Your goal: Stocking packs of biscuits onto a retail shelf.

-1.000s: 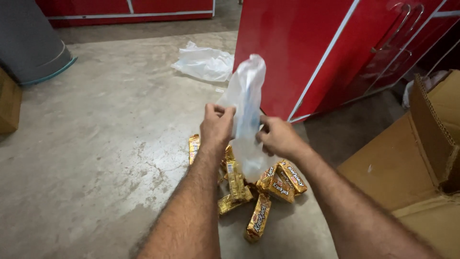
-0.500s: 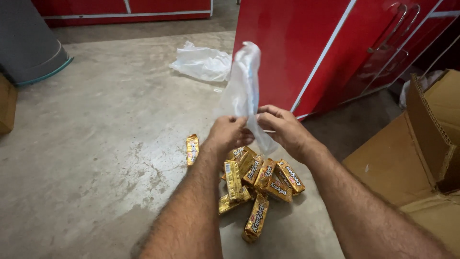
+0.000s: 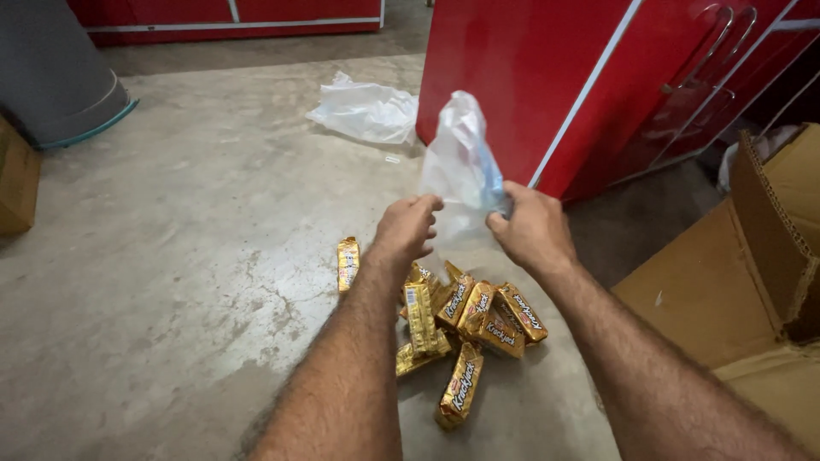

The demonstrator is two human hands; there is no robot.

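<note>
Above gold snack packets (image 3: 461,320) — right hand (image 3: 534,230) pinching clear plastic bag (image 3: 461,162), left hand (image 3: 406,230) loose beside it.

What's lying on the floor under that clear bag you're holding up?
Under the crumpled clear plastic bag, gripped by the right hand with the left hand beside it, lies a heap of gold-wrapped biscuit packets on the concrete floor. The forearms cover some.

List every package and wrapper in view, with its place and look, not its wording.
Snack packets: heaped on the floor below the hands, oblong, gold with red marks.
Lone packet: just left of the heap, same kind.
Clear plastic bag: pinched in the right hand, left hand beside it.
Cardboard box: right, brown, open.
</note>
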